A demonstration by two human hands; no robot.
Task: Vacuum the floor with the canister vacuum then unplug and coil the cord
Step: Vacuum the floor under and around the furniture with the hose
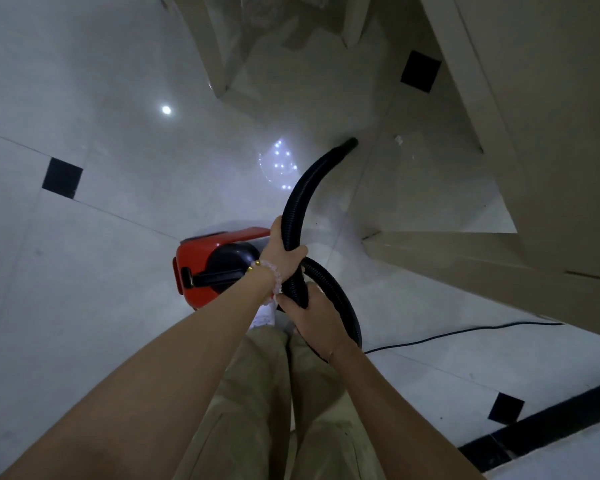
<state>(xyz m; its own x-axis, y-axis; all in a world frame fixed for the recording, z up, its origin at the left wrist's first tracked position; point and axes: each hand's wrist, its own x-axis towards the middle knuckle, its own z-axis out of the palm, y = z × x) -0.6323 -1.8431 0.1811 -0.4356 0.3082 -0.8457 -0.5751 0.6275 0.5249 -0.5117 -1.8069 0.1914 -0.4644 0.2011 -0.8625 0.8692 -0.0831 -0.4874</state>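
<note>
A red canister vacuum (201,258) with a black top and handle stands on the white tiled floor just ahead of my feet. Its black ribbed hose (300,195) arcs up and forward, and the open hose end (351,143) touches the floor near the beige furniture. My left hand (280,252), with a bead bracelet on the wrist, is shut on the hose higher up. My right hand (314,318) grips the same hose lower down, where it loops back. A thin black cord (465,331) runs along the floor to the right.
Beige furniture (499,188) with a low base stands to the right and ahead. A second beige piece (222,46) is at the top centre. Black inlay squares (62,177) dot the glossy tiles. A black border strip (548,420) crosses the lower right.
</note>
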